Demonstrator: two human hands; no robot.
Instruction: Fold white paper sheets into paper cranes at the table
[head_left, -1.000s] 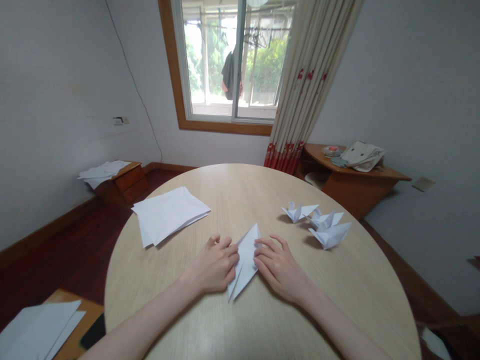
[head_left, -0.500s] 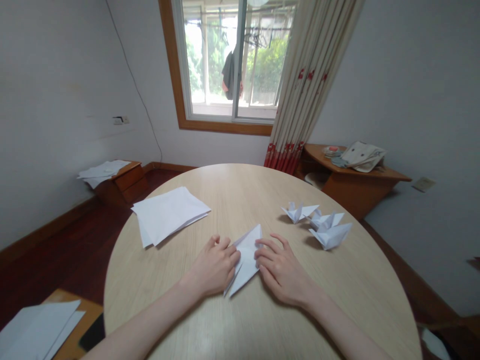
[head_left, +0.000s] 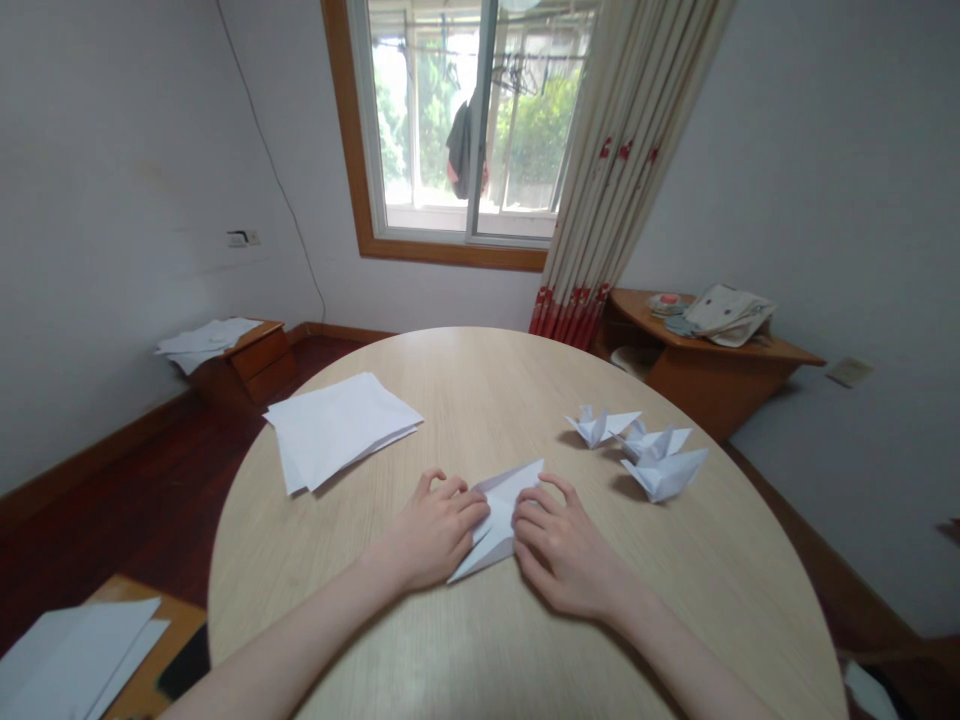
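A white folded paper (head_left: 501, 510), long and pointed at both ends, lies on the round wooden table (head_left: 480, 640) in front of me. My left hand (head_left: 439, 530) rests curled on its left side, fingertips pinching the paper's edge. My right hand (head_left: 559, 545) presses on its right side with bent fingers. Part of the paper is hidden under both hands.
A stack of white sheets (head_left: 337, 425) lies on the table's left. Three finished folded paper figures (head_left: 645, 455) sit at the right. A low wooden cabinet (head_left: 240, 355) with papers stands left, a wooden side table (head_left: 705, 350) right, more sheets (head_left: 67, 650) at bottom left.
The folded paper has turned clockwise and lies flatter, its far tip now pointing more to the right. Both hands shifted slightly with it.
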